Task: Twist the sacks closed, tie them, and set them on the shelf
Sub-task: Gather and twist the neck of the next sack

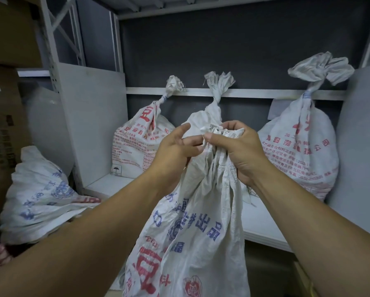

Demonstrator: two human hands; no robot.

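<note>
Head view: a white woven sack point(192, 232) is held upright in front of the shelf point(263, 230), its neck gathered into tight vertical pleats. The cloth is a coarse plastic weave, creased and limp, printed with blue characters across the middle and bold red characters and a round red emblem lower down. The right hand point(237, 151) is clamped around the bunched neck, thumb pressed across the folds. The left hand point(173, 155) is closed more loosely on the fabric just beside it, with the fingers partly spread; the two hands nearly touch.

Three tied sacks are seen standing on the shelf behind. The left tied sack point(141, 144) bears red print and a twisted neck topped by a crumpled tuft. The middle tied sack point(209, 108) is plain white and is partly hidden by the hands; its knotted top splays into two ears. The right tied sack point(299, 146) is full and rounded, with red lettering and a wide ruffled top. The shelf is made of smooth pale boards on a white metal frame. Another slumped sack point(40, 196) with blue print lies at the left, beside brown cardboard boxes point(2, 116).
</note>
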